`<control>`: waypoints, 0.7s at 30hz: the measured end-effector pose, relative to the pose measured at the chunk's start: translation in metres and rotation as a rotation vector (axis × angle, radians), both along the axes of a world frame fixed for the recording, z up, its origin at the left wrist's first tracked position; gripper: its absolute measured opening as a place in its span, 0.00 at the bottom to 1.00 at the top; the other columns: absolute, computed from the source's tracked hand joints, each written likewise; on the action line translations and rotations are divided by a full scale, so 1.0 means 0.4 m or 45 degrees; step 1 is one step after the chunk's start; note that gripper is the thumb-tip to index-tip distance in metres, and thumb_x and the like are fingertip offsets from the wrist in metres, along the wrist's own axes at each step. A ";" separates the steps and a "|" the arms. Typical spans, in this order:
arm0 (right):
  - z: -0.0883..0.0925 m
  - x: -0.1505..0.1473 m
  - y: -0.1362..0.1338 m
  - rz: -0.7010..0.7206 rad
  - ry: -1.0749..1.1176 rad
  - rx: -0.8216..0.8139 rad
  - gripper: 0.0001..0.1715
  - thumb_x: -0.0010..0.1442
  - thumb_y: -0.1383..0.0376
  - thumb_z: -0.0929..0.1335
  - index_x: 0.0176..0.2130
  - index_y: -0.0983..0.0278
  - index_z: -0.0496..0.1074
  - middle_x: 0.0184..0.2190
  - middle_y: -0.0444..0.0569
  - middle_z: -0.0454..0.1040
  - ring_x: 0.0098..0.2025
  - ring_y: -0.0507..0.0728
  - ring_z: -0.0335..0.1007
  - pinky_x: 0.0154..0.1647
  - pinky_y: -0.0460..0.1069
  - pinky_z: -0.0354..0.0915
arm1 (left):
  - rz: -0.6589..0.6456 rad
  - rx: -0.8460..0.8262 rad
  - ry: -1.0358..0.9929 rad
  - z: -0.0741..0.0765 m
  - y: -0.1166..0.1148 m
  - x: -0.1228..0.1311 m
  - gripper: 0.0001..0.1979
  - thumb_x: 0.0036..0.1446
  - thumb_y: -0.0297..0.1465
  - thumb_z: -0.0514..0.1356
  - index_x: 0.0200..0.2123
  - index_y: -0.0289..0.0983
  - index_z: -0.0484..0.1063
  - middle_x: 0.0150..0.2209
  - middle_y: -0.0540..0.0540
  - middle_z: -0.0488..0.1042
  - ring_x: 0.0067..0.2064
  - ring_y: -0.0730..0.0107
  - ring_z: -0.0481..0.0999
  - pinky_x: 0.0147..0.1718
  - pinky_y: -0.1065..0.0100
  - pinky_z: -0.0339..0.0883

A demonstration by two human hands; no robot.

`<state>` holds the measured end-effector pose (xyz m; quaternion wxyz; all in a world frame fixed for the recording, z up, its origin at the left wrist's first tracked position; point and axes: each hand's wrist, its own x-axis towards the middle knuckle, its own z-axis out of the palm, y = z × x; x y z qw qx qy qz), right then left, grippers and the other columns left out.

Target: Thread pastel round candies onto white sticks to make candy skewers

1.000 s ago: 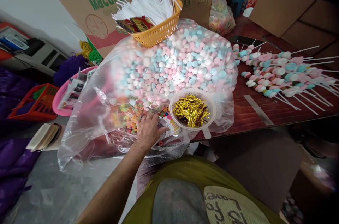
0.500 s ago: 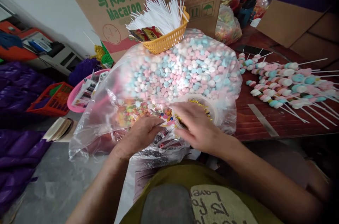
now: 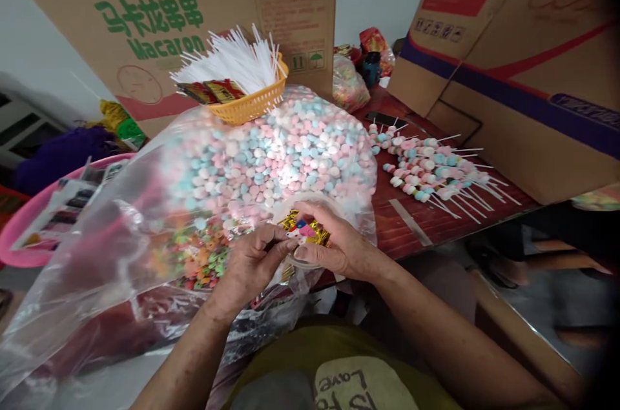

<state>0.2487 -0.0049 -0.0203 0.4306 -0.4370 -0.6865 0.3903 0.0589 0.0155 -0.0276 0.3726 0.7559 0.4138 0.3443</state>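
Observation:
My left hand [image 3: 252, 263] is closed in a pinch on a small printed plastic packet [image 3: 304, 229] with pink, blue and white patches. My right hand [image 3: 341, 241] curls round the packet's other side, thumb below and forefinger above. Its exact grip is partly hidden. Right beneath both hands is a round clear tub [image 3: 334, 203] holding gold twist ties [image 3: 320, 234]. Beside the left hand, colourful ring-shaped sweets [image 3: 206, 261] lie in clear plastic. Behind the hands spreads a large clear bag of pink, blue and white marshmallows [image 3: 271, 164].
A yellow basket [image 3: 252, 106] of white sticks rests on the bag, before a tall cardboard box [image 3: 232, 3]. Marshmallow skewers [image 3: 436, 168] are piled on the red table [image 3: 397, 229] at right, near another box [image 3: 484, 87]. A pink basket [image 3: 19, 235] stands left.
The view has turned right and tilted up a little. My right hand, blurred over the tub before, is now steady, with its fingertips beside my left hand at the packet.

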 end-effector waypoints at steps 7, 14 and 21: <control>-0.037 0.024 0.005 -0.016 0.219 -0.193 0.13 0.55 0.59 0.67 0.26 0.65 0.67 0.24 0.42 0.63 0.28 0.49 0.58 0.27 0.44 0.56 | -0.207 0.003 0.177 0.037 -0.003 0.055 0.14 0.61 0.37 0.53 0.25 0.37 0.68 0.23 0.51 0.67 0.26 0.73 0.64 0.26 0.73 0.58; -0.045 0.061 -0.013 -0.236 0.170 -0.186 0.15 0.57 0.58 0.66 0.26 0.65 0.65 0.23 0.41 0.62 0.27 0.49 0.56 0.26 0.44 0.55 | -0.195 -0.128 0.061 0.017 0.005 0.101 0.11 0.58 0.37 0.58 0.28 0.36 0.71 0.24 0.50 0.71 0.27 0.73 0.68 0.27 0.73 0.61; -0.052 0.067 -0.005 -0.292 -0.052 0.366 0.12 0.62 0.64 0.61 0.27 0.64 0.64 0.24 0.43 0.64 0.28 0.50 0.59 0.29 0.45 0.56 | -0.054 -0.125 0.030 -0.008 0.005 0.105 0.13 0.54 0.40 0.61 0.36 0.36 0.75 0.27 0.49 0.76 0.28 0.70 0.72 0.27 0.72 0.65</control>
